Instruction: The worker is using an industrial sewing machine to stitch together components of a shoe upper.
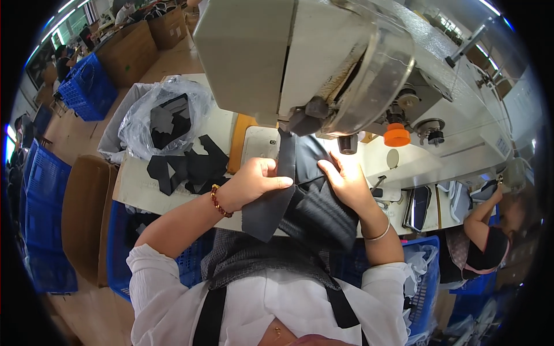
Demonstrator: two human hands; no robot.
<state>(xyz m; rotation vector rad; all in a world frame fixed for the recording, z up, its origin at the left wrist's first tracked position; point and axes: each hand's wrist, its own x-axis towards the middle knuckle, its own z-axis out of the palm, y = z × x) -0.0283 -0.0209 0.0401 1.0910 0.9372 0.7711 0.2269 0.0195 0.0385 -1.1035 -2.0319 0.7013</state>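
A dark grey fabric piece (266,212) hangs over the table's front edge, its upper strip running up under the head of a sewing machine (245,57). My left hand (257,183) pinches its left edge between thumb and fingers. Beside it, black fabric (321,216) hangs in folds, slightly blurred. My right hand (346,180) grips this black fabric from the right, thumb on top. The machine's needle area is hidden behind its casing.
Left on the table lie black cut pieces (205,164) and a plastic bag (199,109) of scraps. A phone (420,209) lies at right. Blue crates (424,288) and a cardboard box (86,219) flank me. A co-worker's arm (483,222) reaches in at far right.
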